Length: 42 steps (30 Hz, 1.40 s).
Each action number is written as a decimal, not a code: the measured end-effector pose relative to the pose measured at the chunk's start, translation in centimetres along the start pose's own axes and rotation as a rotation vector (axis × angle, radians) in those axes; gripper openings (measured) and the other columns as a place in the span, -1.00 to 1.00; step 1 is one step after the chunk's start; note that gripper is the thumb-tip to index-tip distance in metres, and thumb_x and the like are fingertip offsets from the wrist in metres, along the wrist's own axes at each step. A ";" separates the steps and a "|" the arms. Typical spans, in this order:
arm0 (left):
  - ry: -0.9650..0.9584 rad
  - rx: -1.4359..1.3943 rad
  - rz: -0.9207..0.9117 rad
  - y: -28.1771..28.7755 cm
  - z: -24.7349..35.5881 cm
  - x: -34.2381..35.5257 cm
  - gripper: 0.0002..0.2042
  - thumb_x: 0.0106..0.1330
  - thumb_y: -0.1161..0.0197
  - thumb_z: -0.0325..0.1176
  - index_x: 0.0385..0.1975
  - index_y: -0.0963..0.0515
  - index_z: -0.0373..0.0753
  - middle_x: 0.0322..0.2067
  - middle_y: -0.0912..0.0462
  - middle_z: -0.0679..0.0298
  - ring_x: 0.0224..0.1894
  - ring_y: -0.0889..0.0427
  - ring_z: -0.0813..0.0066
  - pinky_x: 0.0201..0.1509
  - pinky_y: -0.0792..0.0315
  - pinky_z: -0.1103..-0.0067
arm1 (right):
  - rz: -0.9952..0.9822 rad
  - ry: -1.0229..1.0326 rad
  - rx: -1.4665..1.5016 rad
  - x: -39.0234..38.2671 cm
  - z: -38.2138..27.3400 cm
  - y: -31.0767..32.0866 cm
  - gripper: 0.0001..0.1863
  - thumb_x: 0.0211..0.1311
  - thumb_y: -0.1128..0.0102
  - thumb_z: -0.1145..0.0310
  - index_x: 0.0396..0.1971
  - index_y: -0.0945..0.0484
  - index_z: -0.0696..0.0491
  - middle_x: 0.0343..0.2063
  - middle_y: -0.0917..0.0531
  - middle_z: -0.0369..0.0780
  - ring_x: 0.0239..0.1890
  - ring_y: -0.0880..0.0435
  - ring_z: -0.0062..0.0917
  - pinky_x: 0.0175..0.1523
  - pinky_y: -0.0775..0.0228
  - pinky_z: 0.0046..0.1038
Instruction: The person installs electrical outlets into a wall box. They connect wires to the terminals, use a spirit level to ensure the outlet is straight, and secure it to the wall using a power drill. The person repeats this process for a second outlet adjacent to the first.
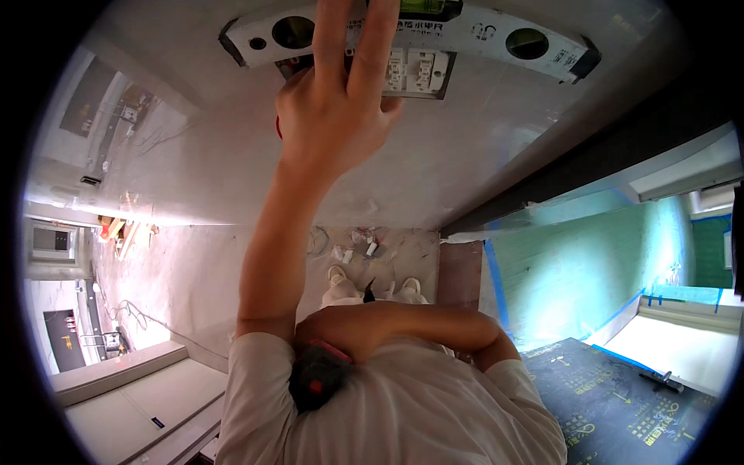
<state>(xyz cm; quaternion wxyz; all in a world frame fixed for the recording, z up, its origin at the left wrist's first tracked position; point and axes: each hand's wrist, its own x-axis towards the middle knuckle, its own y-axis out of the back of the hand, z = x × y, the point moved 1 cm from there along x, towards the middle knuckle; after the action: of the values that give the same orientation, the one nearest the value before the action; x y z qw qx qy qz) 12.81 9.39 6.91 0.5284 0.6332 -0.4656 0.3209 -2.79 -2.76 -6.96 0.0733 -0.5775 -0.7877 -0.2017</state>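
Observation:
A white spirit level (480,35) lies across the wall above a switch box with white switch modules (422,71). My left hand (333,101) reaches up to it, two fingers stretched over its face and holding it to the wall. The other fingers are bent beside the box, and a small red edge shows next to them. Bent across my chest, my right arm brings my right hand (318,325) to a black tool with red parts (314,380), near my left upper arm. Its exact kind is unclear, and the fingers there are mostly hidden.
Small scraps (364,244) and wire litter the floor by my feet. At the right, a dark door frame edge (558,170) borders a green floor covering (566,263). Wood pieces (128,235) lie at far left, and a pale panelled unit (147,407) stands lower left.

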 end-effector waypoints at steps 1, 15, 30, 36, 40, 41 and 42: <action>0.002 0.000 -0.020 0.2 0.0 0.1 0.11 -0.28 -0.61 -0.45 0.49 -0.25 -0.26 0.46 -0.28 -0.17 0.31 -0.58 0.03 -0.18 -0.75 0.41 | 0.013 -0.008 0.049 0.2 0.1 0.0 -0.38 -0.18 -0.39 0.48 0.05 -0.63 0.17 -0.06 -0.69 0.00 -0.01 -0.65 -0.07 0.09 -0.48 -0.18; -0.054 -0.088 0.079 0.1 0.2 0.4 0.11 -0.36 -0.61 -0.37 0.45 -0.33 -0.21 0.42 -0.33 -0.17 -0.08 -0.79 0.24 -0.49 -0.66 0.59 | 1.116 0.098 0.437 -15.3 -2.6 3.3 -0.24 -0.08 -0.60 0.28 0.23 -0.54 -0.02 0.19 -0.60 -0.12 0.13 -0.63 -0.25 0.11 -0.52 -0.22; 0.009 -0.136 0.061 0.5 0.5 0.2 0.08 -0.35 -0.48 -0.47 0.47 -0.31 -0.20 0.41 -0.35 -0.13 -0.25 -0.79 0.22 -0.47 -0.66 0.56 | 1.370 0.748 0.483 -6.7 -1.0 13.7 -0.27 -0.24 -0.27 0.49 0.15 -0.55 0.20 0.48 -0.35 0.00 0.61 -0.14 -0.14 0.71 0.21 -0.06; -0.007 -0.136 0.066 0.6 0.6 0.4 0.09 -0.36 -0.50 -0.46 0.47 -0.32 -0.21 0.40 -0.36 -0.15 -0.16 -0.79 0.22 -0.48 -0.65 0.58 | 1.402 0.816 0.513 -7.3 -1.3 14.0 -0.47 -0.19 -0.23 0.52 -0.05 -0.67 0.21 0.47 -0.36 0.03 0.61 -0.15 -0.09 0.71 0.20 -0.04; -0.013 -0.122 0.055 0.6 0.8 0.3 0.14 -0.40 -0.58 -0.43 0.48 -0.30 -0.22 0.41 -0.35 -0.16 -0.11 -0.79 0.21 -0.45 -0.67 0.58 | 1.439 0.815 0.479 -7.3 -1.4 13.8 -0.49 -0.17 -0.22 0.54 -0.06 -0.66 0.19 0.45 -0.37 0.05 0.58 -0.20 -0.08 0.71 0.16 -0.05; -0.007 -0.132 0.047 0.7 0.7 0.2 0.16 -0.41 -0.59 -0.42 0.48 -0.30 -0.21 0.41 -0.34 -0.16 -0.10 -0.78 0.21 -0.44 -0.67 0.58 | 1.438 0.822 0.491 -7.0 -1.6 14.1 -0.49 -0.17 -0.23 0.54 -0.05 -0.66 0.19 0.45 -0.36 0.05 0.58 -0.21 -0.09 0.71 0.16 -0.06; -0.002 -0.141 0.041 0.8 0.5 0.3 0.17 -0.42 -0.61 -0.42 0.48 -0.29 -0.21 0.41 -0.34 -0.16 -0.10 -0.78 0.21 -0.43 -0.68 0.57 | 1.435 0.831 0.501 -6.7 -1.8 14.3 -0.49 -0.17 -0.23 0.55 -0.05 -0.65 0.18 0.45 -0.36 0.05 0.57 -0.22 -0.09 0.71 0.15 -0.06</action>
<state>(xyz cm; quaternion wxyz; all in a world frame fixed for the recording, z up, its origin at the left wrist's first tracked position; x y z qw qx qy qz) 12.16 8.79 7.32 0.5647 0.5850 -0.5004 0.2975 12.61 -5.77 -4.27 0.5899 -0.7814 -0.1633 -0.1217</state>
